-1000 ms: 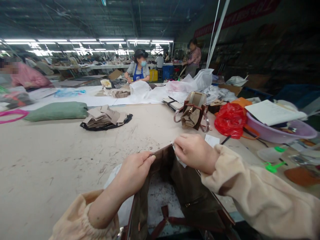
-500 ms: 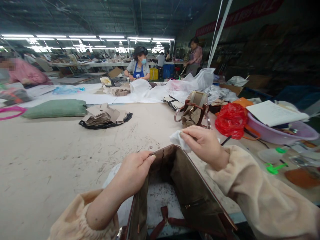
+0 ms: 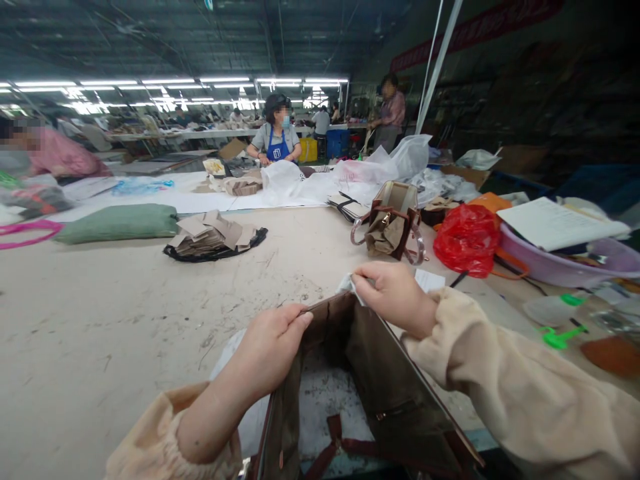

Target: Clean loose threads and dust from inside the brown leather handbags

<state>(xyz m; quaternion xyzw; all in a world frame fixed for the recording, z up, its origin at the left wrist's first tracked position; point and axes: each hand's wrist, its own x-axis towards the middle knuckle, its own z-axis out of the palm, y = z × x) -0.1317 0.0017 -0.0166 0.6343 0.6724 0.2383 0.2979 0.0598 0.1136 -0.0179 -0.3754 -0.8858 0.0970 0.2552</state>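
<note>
At near edge of counter [image 3: 125,313], large brown bag [image 3: 400,380] gapes open. Left hand [image 3: 273,343] closed, thumb and fingers pinching bag's rim. Right hand [image 3: 395,293] closed around white cloth [image 3: 347,283], at rim's far corner. Beyond: small brown bag [image 3: 390,227], beside red plastic bag [image 3: 465,240]. Stacked brown pieces [image 3: 213,233] lie near green bundle [image 3: 120,223], farther left.

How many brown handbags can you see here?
2. A large open one has its rim in the left hand; a small one stands farther off, beside the red bag. Others may be hidden.
</note>
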